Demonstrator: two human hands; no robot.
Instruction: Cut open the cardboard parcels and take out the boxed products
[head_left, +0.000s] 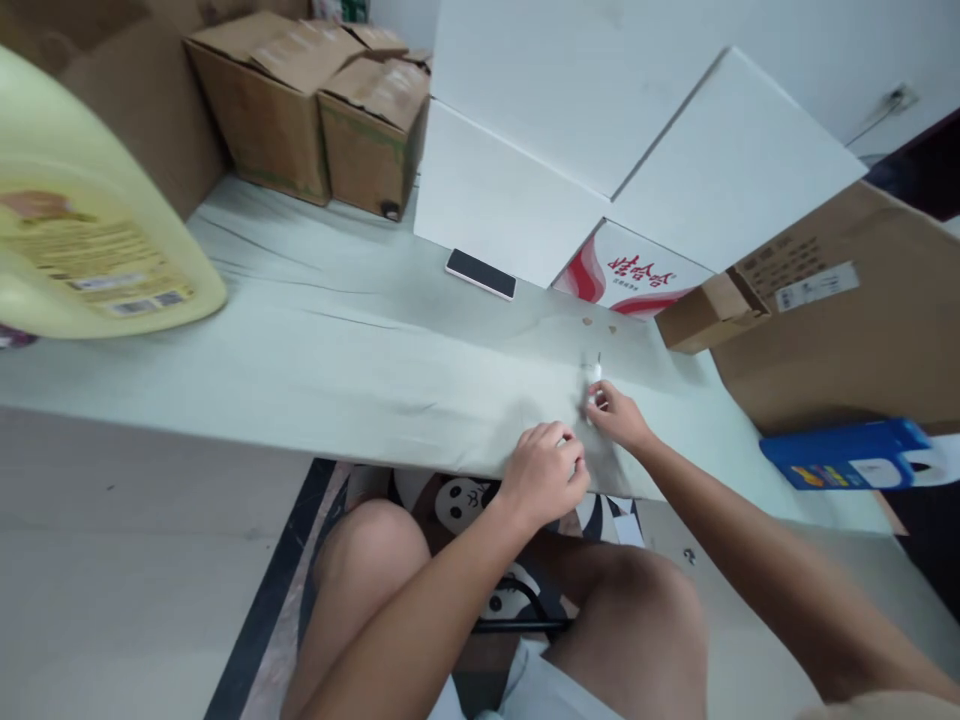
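Note:
My right hand [616, 416] pinches a small white tool with a thin metal tip [597, 372], held just over the table and pointing away from me. Close to the table's front edge, my left hand [546, 468] is closed with its fingers curled. A bit of something pale shows between those fingers, too little of it to name. Beyond the tool's tip lie two small tan pieces [587, 321] on the pale table cover [360, 370]. Farther back and to the left rests a phone [480, 274] with a dark screen.
White boxes [517, 190] stand along the back, one printed in red [626, 270]. Cardboard boxes [274, 140] fill the back left. A large yellow bottle [97, 220] stands at left. On the right are a small carton [712, 312], a big cardboard sheet [840, 320] and a blue bottle [840, 455].

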